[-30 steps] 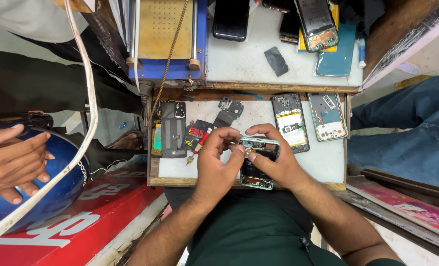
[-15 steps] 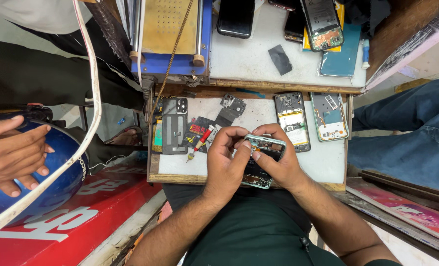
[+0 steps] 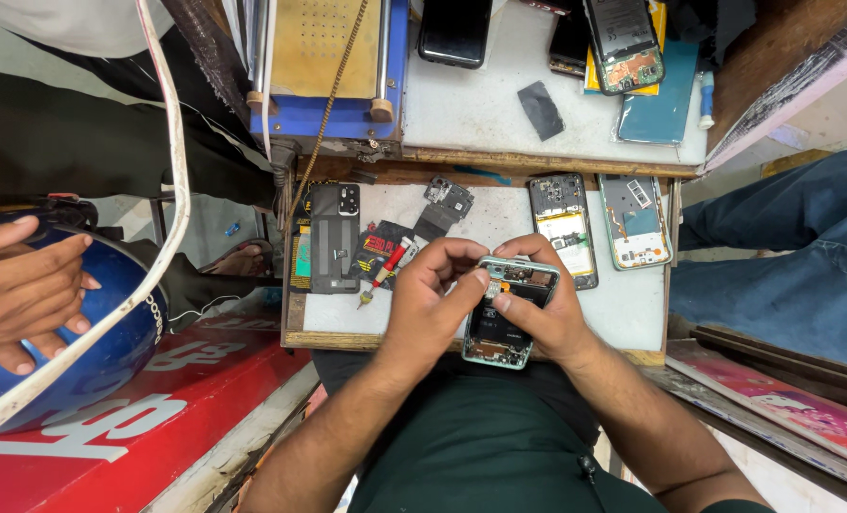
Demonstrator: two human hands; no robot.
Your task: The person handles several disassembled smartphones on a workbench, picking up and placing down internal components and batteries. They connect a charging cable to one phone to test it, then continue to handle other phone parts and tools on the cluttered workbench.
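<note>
An opened phone [image 3: 507,318] with a pale green frame and its back cover off rests in both my hands over the near edge of a small white worktable [image 3: 623,309]. My right hand [image 3: 549,313] cradles it from the right, thumb on the inside. My left hand [image 3: 433,299] grips its upper left corner, fingertips pinching at a small orange part near the top. A red-handled screwdriver [image 3: 387,271] lies on the table just left of my left hand.
Two more opened phones [image 3: 564,228] [image 3: 634,220] lie at the table's right, a black back cover [image 3: 333,237] and loose parts [image 3: 447,201] at its left. A blue machine [image 3: 333,71] and more phones sit on the shelf behind. Another person's hands [image 3: 19,285] rest on a blue helmet [image 3: 91,351] at left.
The phone and both hands have stayed in place; my left fingers have shifted slightly at its top edge. The other person's hands moved a little on the helmet.
</note>
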